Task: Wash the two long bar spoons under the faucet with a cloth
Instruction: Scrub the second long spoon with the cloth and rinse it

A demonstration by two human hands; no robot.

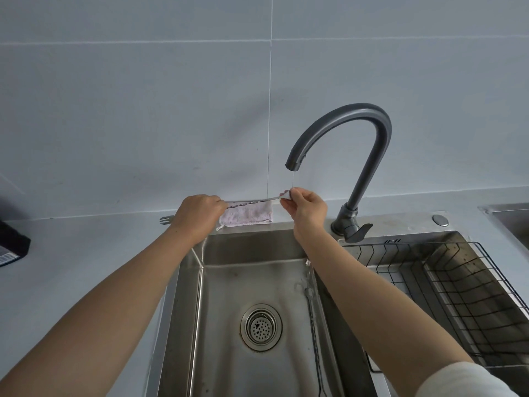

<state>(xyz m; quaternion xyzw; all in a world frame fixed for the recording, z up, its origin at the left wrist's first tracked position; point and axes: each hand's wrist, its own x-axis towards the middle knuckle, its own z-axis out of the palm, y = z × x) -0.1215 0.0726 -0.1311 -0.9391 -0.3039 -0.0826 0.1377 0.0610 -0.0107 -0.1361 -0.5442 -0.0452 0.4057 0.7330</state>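
1. Dark box (11, 245): far left on the counter, apart from the work.
2. Left hand (197, 213): arm stretched forward over the sink's (183, 310) left rim, back of hand up, fingers clenched round the handle end of the first bar spoon (257, 200). The forked tip pokes out to the left of the fist. Judged purpose: to anchor the spoon and keep it level.
3. First bar spoon: held roughly horizontal between both hands, above the back of the basin, twisted stem showing between them.
4. Cloth (246, 217): pale and folded, apparently lying on the ledge behind the basin, just behind the stem. Neither hand appears to hold it, so wiping looks not yet begun.
5. Right hand (303, 207): wrist raised, fingertips pinching the bowl end of the spoon, placed directly under the spout so the thin stream (292, 179) lands there.
6. Second bar spoon (313, 325): lying lengthways on the basin floor along the right wall, awaiting its turn.
7. Faucet (357, 138): dark gooseneck, running thinly.
8. Wire basket (458, 296): in the right-hand basin, likely for draining.
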